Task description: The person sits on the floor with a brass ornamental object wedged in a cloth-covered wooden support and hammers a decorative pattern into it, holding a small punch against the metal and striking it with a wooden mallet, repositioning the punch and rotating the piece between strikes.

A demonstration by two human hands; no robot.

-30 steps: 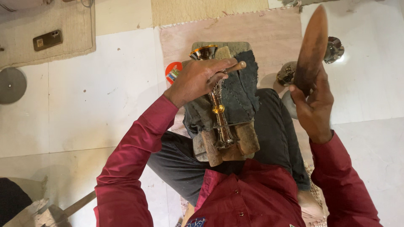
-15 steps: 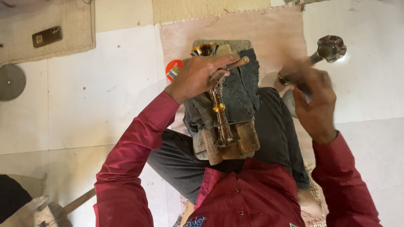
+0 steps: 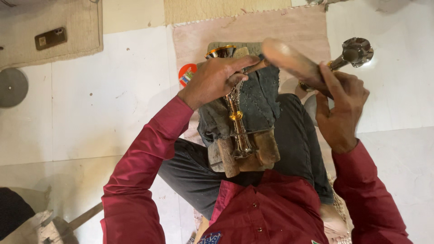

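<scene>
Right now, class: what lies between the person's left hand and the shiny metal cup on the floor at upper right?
In the head view, the wooden mallet, gripped by the right hand, lies between the left hand and the metal cup.

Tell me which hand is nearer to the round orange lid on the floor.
Left. The left hand is just right of the orange lid; the right hand, gripping the wooden mallet, is far across the lap.

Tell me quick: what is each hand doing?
Left hand: closed, pinning thin punch tool on slender brass stem.
Right hand: closed, holding wooden mallet.
</scene>
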